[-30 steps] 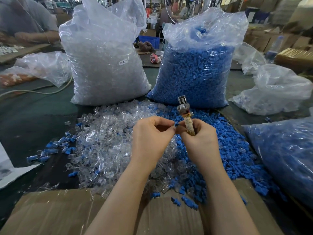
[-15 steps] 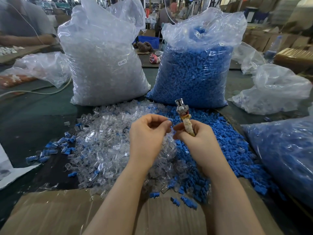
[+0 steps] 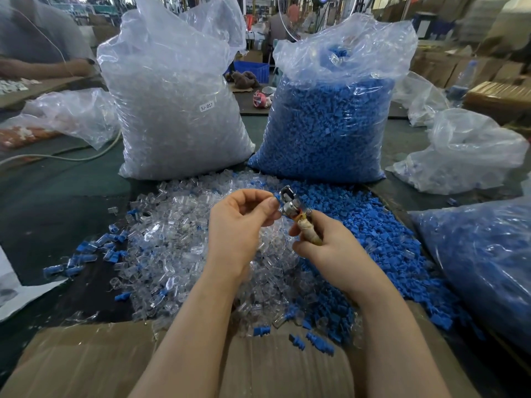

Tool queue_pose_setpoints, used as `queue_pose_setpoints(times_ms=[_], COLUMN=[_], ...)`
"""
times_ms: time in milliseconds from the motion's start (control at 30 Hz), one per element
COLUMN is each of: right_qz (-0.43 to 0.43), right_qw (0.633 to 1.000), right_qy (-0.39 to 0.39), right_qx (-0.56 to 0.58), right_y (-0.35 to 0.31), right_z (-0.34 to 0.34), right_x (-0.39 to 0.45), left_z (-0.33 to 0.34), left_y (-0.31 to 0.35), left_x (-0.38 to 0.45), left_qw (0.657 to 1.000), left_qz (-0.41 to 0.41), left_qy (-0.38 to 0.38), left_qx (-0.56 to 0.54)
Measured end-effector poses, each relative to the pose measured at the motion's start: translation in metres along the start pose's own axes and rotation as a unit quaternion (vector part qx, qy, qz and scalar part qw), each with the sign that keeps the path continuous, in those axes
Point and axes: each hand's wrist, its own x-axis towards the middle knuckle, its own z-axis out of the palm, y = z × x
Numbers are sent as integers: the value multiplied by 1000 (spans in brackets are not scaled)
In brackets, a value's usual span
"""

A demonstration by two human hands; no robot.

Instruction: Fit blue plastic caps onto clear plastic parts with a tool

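Our right hand (image 3: 327, 242) wraps its grip around the tape-bound handle of the fitting tool (image 3: 298, 216), whose metal head now leans up and to the left, toward the other hand. Our left hand (image 3: 238, 222) pinches a small blue cap (image 3: 276, 196) between thumb and forefinger, right against the tool's head; whether a clear part sits under the fingers, we cannot tell.

A second ago both hands were pressed close together with the tool standing nearly upright. Since then they have parted a little, the tool has tipped over and the cap has come up to its tip. We judge that one piece is being offered to the tool for seating, so a pressing step is at hand rather than finished.

Beneath our hands lies the loose pile of clear plastic parts (image 3: 172, 248), with the loose blue caps (image 3: 373, 234) spread to its right on the desk (image 3: 57, 202). Behind stand a bag of clear parts (image 3: 178, 110) and a bag of blue caps (image 3: 324, 124). A cardboard sheet (image 3: 86, 366) lies nearest us.
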Motion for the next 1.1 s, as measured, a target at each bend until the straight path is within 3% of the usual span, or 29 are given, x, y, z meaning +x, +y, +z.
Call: queue_pose_setpoints(times_ms=[400,800,933,1100], right_qz=[-6,-7,-11,33], right_qw=[999,998,993,979], right_qy=[6,13,55,111], right_qx=[-34,-61,-104,-167], right_y=[0,-1,-1,4], right_z=[3,9,12,6], right_x=[-1,1,2,4], left_z=[-6,-7,-17,-64], left_y=[1,2,5,17], left_x=[1,1,5,20], left_qw=[999,1000,984,871], left_qz=[10,-15,-104,-148], left_qy=[-36,-24,71,306], left_qx=[-1,5,-126,-355])
